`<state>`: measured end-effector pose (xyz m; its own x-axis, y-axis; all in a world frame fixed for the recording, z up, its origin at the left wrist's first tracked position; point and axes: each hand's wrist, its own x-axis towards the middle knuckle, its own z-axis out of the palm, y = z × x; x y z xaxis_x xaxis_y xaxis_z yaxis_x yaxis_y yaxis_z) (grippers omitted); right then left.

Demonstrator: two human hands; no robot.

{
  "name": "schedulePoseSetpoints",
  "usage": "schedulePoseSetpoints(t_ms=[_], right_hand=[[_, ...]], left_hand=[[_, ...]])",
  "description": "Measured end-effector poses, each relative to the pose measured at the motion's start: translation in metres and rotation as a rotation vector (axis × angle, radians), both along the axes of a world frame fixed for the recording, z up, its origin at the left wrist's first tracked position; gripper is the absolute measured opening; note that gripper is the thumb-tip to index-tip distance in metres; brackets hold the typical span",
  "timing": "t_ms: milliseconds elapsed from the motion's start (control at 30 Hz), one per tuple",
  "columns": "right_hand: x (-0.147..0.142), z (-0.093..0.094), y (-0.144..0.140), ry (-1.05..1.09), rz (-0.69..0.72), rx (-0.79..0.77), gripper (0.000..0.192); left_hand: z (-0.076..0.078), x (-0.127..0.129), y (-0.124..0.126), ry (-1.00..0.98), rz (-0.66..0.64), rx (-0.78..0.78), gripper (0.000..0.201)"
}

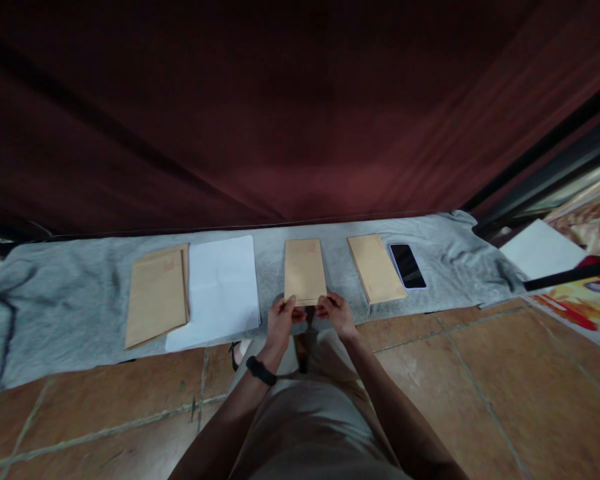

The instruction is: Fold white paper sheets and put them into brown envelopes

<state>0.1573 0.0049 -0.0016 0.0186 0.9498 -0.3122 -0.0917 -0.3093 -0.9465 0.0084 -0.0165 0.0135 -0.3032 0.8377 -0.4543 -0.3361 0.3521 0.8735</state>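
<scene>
A brown paper envelope (305,270) lies in front of me on the grey cloth, its near edge reaching toward my body. My left hand (281,320) pinches its near left corner, thumb on top. At the near right corner, my right hand (336,312) grips the same envelope between thumb and fingers. Left of it are white paper sheets (223,287) and, overlapping their edge, a stack of brown envelopes (156,297). To the right lies another small stack of brown envelopes (376,268), slightly turned.
A smartphone (409,266) with a dark screen lies beside the right stack. The grey cloth (65,300) covers a long narrow surface against a dark red curtain (300,133). A white sheet (543,249) and a colourful printed package (590,300) are at far right. Tiled floor (430,373) shows below.
</scene>
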Motion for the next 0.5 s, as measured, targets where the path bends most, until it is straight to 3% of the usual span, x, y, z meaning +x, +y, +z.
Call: schedulePoseSetpoints(t_ms=[233, 400, 500], right_hand=[[0.008, 0.001, 0.003, -0.293, 0.035, 0.072, 0.048], [0.015, 0.003, -0.011, -0.959, 0.087, 0.494, 0.044], [0.012, 0.000, -0.027, -1.028, 0.295, 0.741, 0.044]], left_hand=[[-0.008, -0.012, 0.002, 0.138, -0.068, -0.058, 0.037], [-0.008, -0.011, 0.005, 0.221, -0.139, -0.101, 0.027], [-0.007, -0.012, 0.006, 0.276, -0.176, -0.118, 0.022]])
